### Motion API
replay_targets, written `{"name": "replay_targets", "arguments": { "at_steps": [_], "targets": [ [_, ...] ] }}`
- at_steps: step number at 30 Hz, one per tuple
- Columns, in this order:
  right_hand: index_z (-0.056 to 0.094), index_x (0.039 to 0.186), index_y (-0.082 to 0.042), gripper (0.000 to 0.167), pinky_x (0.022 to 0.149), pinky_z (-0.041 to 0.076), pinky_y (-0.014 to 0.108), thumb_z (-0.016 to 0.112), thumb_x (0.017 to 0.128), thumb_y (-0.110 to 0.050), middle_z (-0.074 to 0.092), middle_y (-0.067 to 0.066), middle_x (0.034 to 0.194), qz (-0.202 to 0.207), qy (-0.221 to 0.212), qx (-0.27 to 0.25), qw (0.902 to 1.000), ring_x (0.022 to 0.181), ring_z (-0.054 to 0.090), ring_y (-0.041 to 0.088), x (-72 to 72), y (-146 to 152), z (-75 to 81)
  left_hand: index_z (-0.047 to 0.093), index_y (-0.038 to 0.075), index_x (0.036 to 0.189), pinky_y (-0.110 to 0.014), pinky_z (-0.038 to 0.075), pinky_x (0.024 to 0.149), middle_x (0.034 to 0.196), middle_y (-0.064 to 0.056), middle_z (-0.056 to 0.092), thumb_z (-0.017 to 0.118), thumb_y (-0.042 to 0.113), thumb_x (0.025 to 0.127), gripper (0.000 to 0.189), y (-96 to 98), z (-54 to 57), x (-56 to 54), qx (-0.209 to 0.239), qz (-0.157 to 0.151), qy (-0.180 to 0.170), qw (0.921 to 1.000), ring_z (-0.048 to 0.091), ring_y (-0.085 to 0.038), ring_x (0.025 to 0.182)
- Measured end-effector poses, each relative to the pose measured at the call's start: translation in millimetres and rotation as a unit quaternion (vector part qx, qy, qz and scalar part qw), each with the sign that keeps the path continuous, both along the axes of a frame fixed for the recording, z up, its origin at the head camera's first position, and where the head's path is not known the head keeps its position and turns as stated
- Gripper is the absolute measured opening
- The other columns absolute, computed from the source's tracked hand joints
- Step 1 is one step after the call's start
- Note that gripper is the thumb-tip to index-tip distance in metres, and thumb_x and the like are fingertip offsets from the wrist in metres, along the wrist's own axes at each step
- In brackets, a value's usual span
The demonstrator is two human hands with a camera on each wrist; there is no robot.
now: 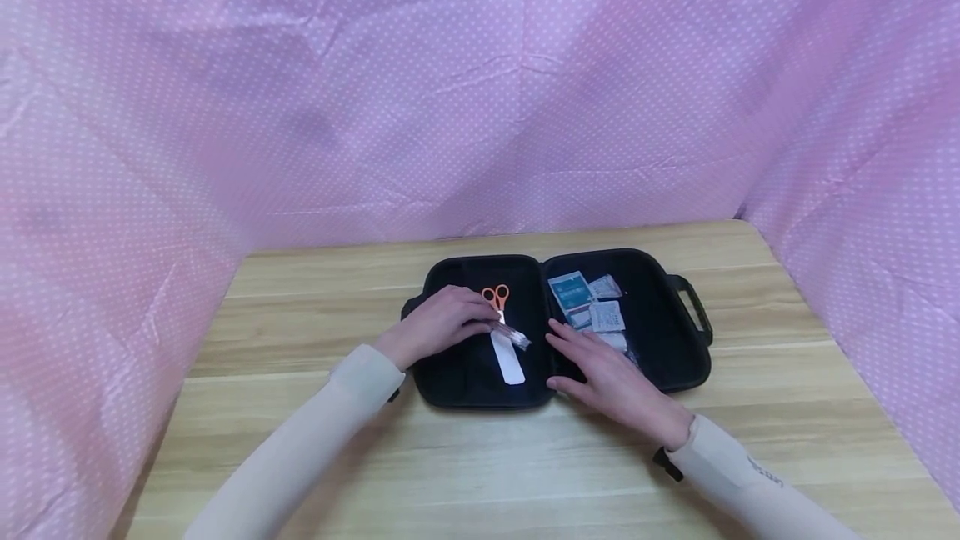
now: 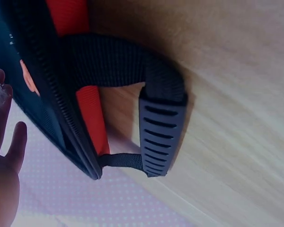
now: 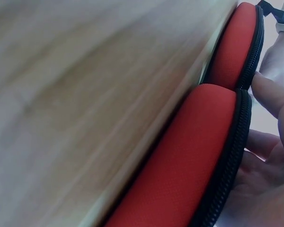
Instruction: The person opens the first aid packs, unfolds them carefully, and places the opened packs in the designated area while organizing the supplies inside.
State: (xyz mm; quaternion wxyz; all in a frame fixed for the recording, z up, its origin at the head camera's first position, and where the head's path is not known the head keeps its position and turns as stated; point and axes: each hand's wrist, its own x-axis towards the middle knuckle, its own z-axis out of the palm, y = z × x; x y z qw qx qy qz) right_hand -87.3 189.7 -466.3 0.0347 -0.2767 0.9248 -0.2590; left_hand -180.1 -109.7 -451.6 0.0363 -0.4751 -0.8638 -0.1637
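Note:
A zippered case lies unfolded on the table, its black inside (image 1: 446, 386) facing up and its red outer shell (image 3: 189, 156) showing in the right wrist view. Over its left half, my left hand (image 1: 442, 325) pinches a small clear plastic packet (image 1: 513, 335); what is inside is too small to tell. Beneath the packet are orange-handled scissors (image 1: 496, 297) and a white strip (image 1: 509, 363). My right hand (image 1: 615, 382) reaches over the front of the right half, fingers extended towards the fold. Near those fingertips lie a teal-and-white packet (image 1: 572, 292) and white packets (image 1: 607, 317).
A black carrying handle (image 1: 692, 307) sticks out at the case's right end. Another ridged handle (image 2: 161, 132) shows at the left end in the left wrist view. Behind the wooden table (image 1: 300, 307) hangs a pink dotted cloth (image 1: 480, 107).

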Motion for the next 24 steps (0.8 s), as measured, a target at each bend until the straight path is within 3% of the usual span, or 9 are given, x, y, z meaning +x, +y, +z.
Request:
{"name": "replay_targets", "arguments": {
  "at_steps": [13,19,24],
  "targets": [
    [0.054,0.15,-0.003,0.066,0.117,0.033,0.059,0.075,0.097,-0.037,0.04,0.01,0.164,0.001,0.001,0.001,1.0,0.149,0.037,0.037,0.0,0,0.2,0.081,0.012,0.115,-0.035,0.053,0.082,0.103,0.002,0.075,0.078,0.019,0.094,0.022,-19.9,17.6,28.7,0.051,0.044,0.049,0.9965,0.067,-0.017,0.092],
    [0.053,0.15,-0.003,0.067,0.115,0.035,0.061,0.075,0.096,-0.037,0.04,0.011,0.163,0.0,0.0,0.009,1.0,0.149,0.037,0.038,0.1,0,1.3,0.08,0.009,0.118,-0.037,0.054,0.082,0.103,0.0,0.077,0.079,0.019,0.093,0.026,-28.5,21.7,41.6,0.069,0.066,0.037,0.9948,0.068,-0.017,0.092],
    [0.053,0.15,-0.004,0.068,0.115,0.036,0.061,0.075,0.096,-0.038,0.04,0.011,0.163,0.0,0.003,0.009,1.0,0.149,0.038,0.037,-0.3,0,1.5,0.08,0.007,0.114,-0.039,0.054,0.087,0.101,-0.001,0.078,0.081,0.018,0.091,0.026,-36.5,21.3,50.5,0.097,0.074,0.046,0.9915,0.071,-0.018,0.093]
  ]
}}
